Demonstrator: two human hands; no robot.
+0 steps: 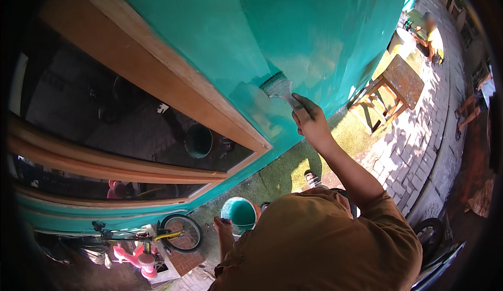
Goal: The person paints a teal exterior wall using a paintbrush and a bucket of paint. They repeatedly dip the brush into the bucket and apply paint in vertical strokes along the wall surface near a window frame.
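A flat paintbrush (277, 85) is gripped by its handle in the right hand (310, 120), fingers closed around it. Its long axis runs diagonally, bristles pointed up and left and pressed against the teal wall (314, 23) just beside the wooden window frame (173, 89). A paint bucket (240, 213) is held at its rim by the lowered left hand (224, 227).

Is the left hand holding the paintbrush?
No, the right hand grips the paintbrush against the teal wall, while the left hand is down by the paint bucket.
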